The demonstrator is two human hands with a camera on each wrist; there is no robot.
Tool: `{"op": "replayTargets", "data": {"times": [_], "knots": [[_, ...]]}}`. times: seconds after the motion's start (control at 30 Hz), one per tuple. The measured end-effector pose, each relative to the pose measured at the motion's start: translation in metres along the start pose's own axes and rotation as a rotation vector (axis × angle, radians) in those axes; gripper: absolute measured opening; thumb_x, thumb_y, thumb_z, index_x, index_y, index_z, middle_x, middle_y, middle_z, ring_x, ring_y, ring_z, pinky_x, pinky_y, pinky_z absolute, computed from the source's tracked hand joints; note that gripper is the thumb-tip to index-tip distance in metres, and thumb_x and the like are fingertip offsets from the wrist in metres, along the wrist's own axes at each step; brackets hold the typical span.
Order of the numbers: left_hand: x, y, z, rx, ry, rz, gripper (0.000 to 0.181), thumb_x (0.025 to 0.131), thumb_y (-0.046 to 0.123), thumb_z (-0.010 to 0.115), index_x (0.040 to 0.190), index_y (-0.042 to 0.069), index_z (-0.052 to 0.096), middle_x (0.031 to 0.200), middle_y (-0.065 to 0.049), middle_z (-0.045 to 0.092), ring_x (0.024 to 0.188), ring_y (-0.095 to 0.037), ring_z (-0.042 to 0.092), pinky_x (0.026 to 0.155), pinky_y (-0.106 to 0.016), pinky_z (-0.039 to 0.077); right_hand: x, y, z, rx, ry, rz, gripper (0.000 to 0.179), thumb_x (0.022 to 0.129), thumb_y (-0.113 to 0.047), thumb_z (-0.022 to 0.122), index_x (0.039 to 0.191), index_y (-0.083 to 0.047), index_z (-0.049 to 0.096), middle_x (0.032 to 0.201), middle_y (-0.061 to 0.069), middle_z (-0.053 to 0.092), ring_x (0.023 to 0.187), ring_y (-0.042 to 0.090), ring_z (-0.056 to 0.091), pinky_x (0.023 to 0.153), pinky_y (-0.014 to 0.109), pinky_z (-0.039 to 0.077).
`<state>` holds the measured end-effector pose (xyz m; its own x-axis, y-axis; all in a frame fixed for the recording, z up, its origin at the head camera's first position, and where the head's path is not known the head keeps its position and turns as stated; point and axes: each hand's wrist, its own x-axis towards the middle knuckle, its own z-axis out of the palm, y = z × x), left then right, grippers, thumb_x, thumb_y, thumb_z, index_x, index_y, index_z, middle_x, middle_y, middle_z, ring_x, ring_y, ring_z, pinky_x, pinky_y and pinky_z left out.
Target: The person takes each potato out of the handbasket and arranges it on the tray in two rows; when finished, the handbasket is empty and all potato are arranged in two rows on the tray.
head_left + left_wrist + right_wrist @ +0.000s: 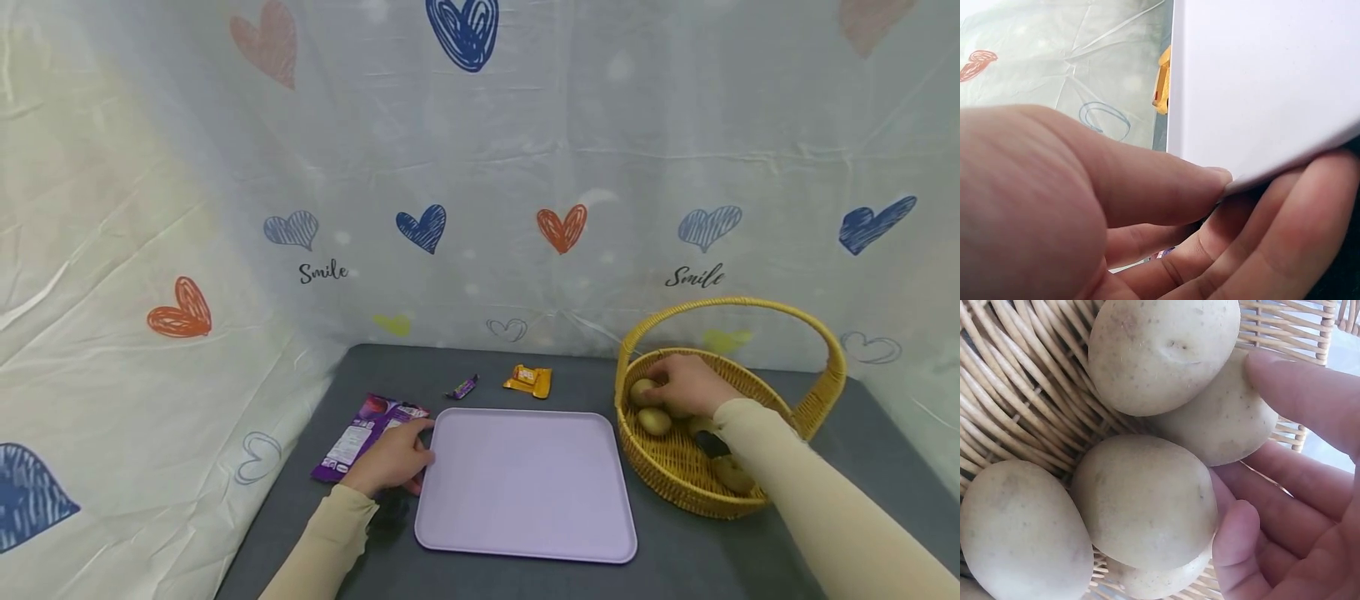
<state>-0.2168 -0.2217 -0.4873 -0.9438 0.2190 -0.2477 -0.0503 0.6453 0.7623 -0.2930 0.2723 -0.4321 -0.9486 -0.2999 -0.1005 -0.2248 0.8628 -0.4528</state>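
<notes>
At the left edge of the pale lilac tray (pixel 525 483) is my left hand (pixel 393 457). In the left wrist view, the thumb (pixel 1166 187) lies on the tray's rim and the fingers are curled beneath it. My right hand (pixel 690 385) reaches down into the yellow wicker basket (pixel 660 475). Its thumb and fingers grip a potato (pixel 1225 419) at the basket's back, partly hidden behind a nearer potato (pixel 1160 356). Two more potatoes, one round (pixel 1147 500) and one oval (pixel 1025 531), lie beside the hand, with another partly covered below.
A purple packet (pixel 363 437) lies left of the tray, beside my left hand. Behind the tray are a small purple wrapped sweet (pixel 462 387) and orange-yellow wrapped snacks (pixel 528 380). The basket's tall handle (pixel 731 303) arches over it. A heart-printed sheet (pixel 480 175) hangs behind the dark table (pixel 675 558).
</notes>
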Motion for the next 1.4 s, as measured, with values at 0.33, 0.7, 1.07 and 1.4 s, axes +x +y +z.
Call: {"op": "replayTargets", "data": {"times": [0.33,0.7,1.07,1.4], "knots": [[0.002,0.003,0.003,-0.040,-0.006,-0.013,0.061,0.099,0.003,0.069,0.157,0.001,0.050,0.082,-0.012,0.061,0.055,-0.021,0.068,0.052,-0.038,0.064,-0.006,0.000,-0.002,-0.014,0.021,-0.010,0.038,0.095,-0.028,0.080,0.122,0.000,0.079,0.118,0.018,0.080,0.110,0.038,0.074,0.099,0.059,0.058],[-0.002,0.005,0.002,-0.027,0.002,-0.010,0.061,0.099,0.002,0.067,0.157,0.001,0.050,0.081,-0.012,0.061,0.053,-0.021,0.067,0.050,-0.037,0.063,-0.025,-0.011,-0.009,-0.013,0.092,-0.044,0.041,0.096,-0.030,0.080,0.124,-0.001,0.078,0.120,0.018,0.079,0.113,0.041,0.073,0.097,0.061,0.059],[-0.001,0.003,0.000,-0.010,0.008,-0.024,0.061,0.100,0.002,0.067,0.158,0.002,0.049,0.083,-0.012,0.062,0.056,-0.022,0.067,0.051,-0.037,0.063,-0.071,-0.034,-0.018,-0.010,0.223,-0.068,0.047,0.099,-0.040,0.079,0.134,-0.009,0.075,0.123,0.013,0.079,0.110,0.034,0.075,0.094,0.060,0.061],[0.000,0.001,0.001,-0.004,0.003,-0.005,0.061,0.099,0.002,0.067,0.158,0.001,0.049,0.081,-0.011,0.062,0.054,-0.021,0.067,0.050,-0.037,0.063,-0.104,-0.065,-0.005,0.034,0.311,-0.067,0.046,0.094,-0.039,0.084,0.131,-0.012,0.077,0.111,0.007,0.081,0.098,0.028,0.077,0.079,0.047,0.064]]}}
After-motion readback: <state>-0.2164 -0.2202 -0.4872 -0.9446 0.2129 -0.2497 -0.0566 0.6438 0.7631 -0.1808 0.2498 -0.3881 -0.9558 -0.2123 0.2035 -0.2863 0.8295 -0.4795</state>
